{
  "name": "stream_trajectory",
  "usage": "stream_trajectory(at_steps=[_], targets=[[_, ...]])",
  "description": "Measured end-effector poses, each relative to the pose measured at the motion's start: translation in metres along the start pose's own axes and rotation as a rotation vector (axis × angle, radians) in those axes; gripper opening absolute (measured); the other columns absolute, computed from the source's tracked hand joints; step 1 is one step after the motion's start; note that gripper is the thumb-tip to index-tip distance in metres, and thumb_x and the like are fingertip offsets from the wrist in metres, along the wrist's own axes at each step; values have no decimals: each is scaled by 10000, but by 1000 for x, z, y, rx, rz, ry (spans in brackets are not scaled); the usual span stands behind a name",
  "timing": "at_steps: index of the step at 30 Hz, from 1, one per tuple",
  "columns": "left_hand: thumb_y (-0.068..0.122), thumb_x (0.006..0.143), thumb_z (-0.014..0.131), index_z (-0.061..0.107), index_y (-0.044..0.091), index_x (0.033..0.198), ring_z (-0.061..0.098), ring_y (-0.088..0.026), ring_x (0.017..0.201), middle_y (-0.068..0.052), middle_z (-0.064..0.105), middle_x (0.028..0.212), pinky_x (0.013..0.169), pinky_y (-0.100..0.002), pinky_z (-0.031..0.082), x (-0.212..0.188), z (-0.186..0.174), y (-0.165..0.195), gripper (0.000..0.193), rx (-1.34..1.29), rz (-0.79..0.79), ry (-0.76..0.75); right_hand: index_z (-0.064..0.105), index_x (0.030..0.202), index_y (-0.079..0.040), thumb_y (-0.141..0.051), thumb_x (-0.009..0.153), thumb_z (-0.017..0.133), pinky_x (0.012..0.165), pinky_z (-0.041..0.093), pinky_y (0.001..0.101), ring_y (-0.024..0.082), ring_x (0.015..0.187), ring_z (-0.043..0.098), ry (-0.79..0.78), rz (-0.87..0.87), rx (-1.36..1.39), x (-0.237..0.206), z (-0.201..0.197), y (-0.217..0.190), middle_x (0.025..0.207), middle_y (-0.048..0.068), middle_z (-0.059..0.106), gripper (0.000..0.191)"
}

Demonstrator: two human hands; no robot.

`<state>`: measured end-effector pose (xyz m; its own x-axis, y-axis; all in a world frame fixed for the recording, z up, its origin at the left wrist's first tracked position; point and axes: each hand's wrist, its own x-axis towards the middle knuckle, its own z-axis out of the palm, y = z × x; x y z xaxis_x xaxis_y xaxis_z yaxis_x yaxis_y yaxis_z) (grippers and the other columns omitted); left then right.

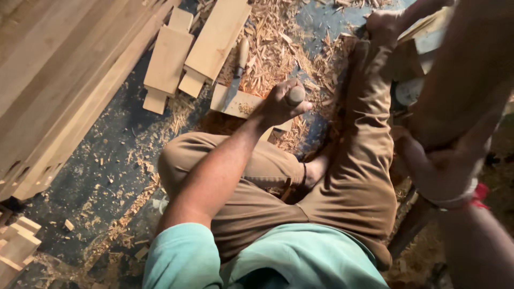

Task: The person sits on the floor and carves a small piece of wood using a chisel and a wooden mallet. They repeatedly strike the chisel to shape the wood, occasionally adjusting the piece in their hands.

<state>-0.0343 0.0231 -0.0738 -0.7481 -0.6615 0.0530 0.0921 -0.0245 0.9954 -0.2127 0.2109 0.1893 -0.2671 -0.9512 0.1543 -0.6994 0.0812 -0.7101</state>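
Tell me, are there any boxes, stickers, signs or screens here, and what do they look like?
None show in this view: no package, label, sign or screen.
What does show is bare wooden boards on the dark floor, wood shavings, a chisel with a pale handle, and the left hand gripping a round wooden handle.

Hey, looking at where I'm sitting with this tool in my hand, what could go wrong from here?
1. The left hand grips a round wooden tool handle right above the knee in brown trousers; a slip might strike the leg.
2. A wooden-handled chisel lies loose in the wood shavings, easy to knock.
3. The bare foot rests near sharp offcuts.
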Motion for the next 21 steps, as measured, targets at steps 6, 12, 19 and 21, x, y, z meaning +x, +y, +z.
stream_trajectory(at_steps=[6, 12, 19, 21], targets=[[244, 843, 828, 530, 15, 1114, 572, -138, 879, -11, 613, 984, 696, -314, 535, -3, 0, -13, 463, 140, 274, 147, 310, 1636, -87, 28, 778, 757, 762, 560, 300, 206, 871, 676, -359, 14, -104, -13, 68, 99, 1086, 116, 715, 975], [328, 873, 849, 591, 114, 798, 673, -137, 751, -24, 646, 786, 701, -305, 596, 18, -16, -19, 344, 188, 31, 366, 264, 1671, -158, 25, 820, 671, 741, 597, 291, 137, 1018, 676, -288, 562, 538, -75, 120, 152, 1425, -9, 598, 960], [427, 867, 804, 622, 152, 861, 695, -80, 669, 42, 666, 730, 628, -276, 641, 22, 2, 19, 331, -119, 38, 313, 393, 1479, -181, -52, 865, 689, 544, 556, 332, 167, 650, 632, -410, 1015, 801, -118, 155, 167, 859, 70, 630, 694], [455, 869, 793, 596, 144, 858, 647, -86, 625, 37, 615, 710, 573, -284, 615, 26, -9, 28, 368, -176, 48, 435, 403, 1460, -186, -90, 859, 696, 544, 557, 324, 161, 656, 638, -400, 1097, 841, -120, 153, 169, 867, 66, 644, 675]])
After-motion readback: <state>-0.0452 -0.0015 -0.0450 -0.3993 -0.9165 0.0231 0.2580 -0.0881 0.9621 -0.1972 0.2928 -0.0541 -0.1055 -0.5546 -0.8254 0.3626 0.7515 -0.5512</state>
